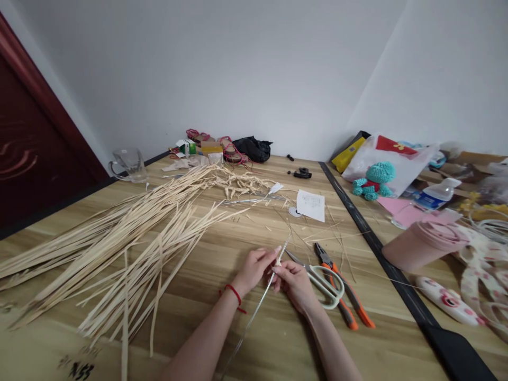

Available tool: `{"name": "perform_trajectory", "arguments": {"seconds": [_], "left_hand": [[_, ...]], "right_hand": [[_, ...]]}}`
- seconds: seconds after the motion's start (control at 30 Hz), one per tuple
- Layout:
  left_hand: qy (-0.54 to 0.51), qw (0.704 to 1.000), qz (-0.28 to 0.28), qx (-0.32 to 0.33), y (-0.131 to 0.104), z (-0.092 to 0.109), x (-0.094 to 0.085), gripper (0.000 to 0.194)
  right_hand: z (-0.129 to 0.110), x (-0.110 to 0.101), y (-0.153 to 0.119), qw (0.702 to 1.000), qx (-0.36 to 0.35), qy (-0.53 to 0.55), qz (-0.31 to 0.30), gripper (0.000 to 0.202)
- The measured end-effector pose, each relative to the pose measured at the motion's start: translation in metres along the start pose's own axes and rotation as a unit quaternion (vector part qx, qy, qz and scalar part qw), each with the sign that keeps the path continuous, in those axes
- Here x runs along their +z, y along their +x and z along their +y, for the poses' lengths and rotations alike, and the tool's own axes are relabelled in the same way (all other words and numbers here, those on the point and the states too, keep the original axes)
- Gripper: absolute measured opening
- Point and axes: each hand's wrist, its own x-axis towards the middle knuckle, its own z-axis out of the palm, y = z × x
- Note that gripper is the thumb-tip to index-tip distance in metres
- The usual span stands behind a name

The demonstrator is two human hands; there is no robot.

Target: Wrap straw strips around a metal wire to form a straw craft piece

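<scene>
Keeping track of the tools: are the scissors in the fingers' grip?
No, the scissors lie on the table by the pliers, while the right fingers hold the silvery wire.

Your wooden table [198, 301] bears pale strips [159, 202] at ten o'clock, scissors [316, 273] and pliers [351, 292] at one, a pink roll [415, 247] at two

Both forearms [208, 338] reach forward, converging, with left fingers [269, 257] and right fingers [289, 271] bent and pinched close together
</scene>
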Motion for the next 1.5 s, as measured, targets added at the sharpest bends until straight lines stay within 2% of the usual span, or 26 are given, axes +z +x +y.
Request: {"name": "perform_trajectory", "arguments": {"seconds": [0.17,0.27,0.37,0.47,0.63,0.77,0.93,1.03,1.27,1.5], "left_hand": [[-0.047,0.989,-0.082,-0.117,-0.001,0.003,-0.008,0.039],[-0.09,0.974,-0.129,-0.162,0.0,0.002,-0.011,0.04],[-0.128,0.967,-0.116,-0.188,0.001,-0.001,-0.012,0.038],[-0.165,0.962,-0.091,-0.196,0.003,-0.003,-0.015,0.037],[-0.2,0.946,-0.128,-0.22,0.004,-0.002,-0.021,0.035],[-0.207,0.939,-0.131,-0.242,0.003,-0.001,-0.022,0.033],[-0.205,0.936,-0.135,-0.252,0.004,-0.003,-0.02,0.028],[-0.213,0.929,-0.161,-0.257,0.003,-0.002,-0.021,0.024],[-0.305,0.885,-0.227,-0.269,-0.001,0.003,-0.029,0.03],[-0.283,0.895,-0.205,-0.277,0.002,-0.006,-0.03,0.028]], "right_hand": [[-0.001,0.004,-0.002,0.997,-0.016,-0.067,0.027,0.029],[-0.002,0.004,-0.003,0.996,-0.027,-0.083,0.03,0.029],[-0.003,0.001,-0.002,0.996,-0.031,-0.078,0.019,0.028],[-0.003,-0.003,-0.002,0.998,-0.018,-0.049,0.027,0.027],[-0.007,-0.007,-0.001,0.993,-0.021,0.098,0.066,0.02],[-0.013,-0.013,-0.001,0.98,-0.043,0.173,0.093,0.019],[-0.017,-0.021,-0.001,0.971,-0.045,0.226,0.067,0.016],[-0.017,-0.024,0.0,0.961,-0.036,0.269,0.055,0.011],[-0.02,-0.028,0.0,0.952,-0.064,0.293,0.066,0.014],[-0.019,-0.028,0.001,0.949,-0.049,0.305,0.059,0.013]]}}
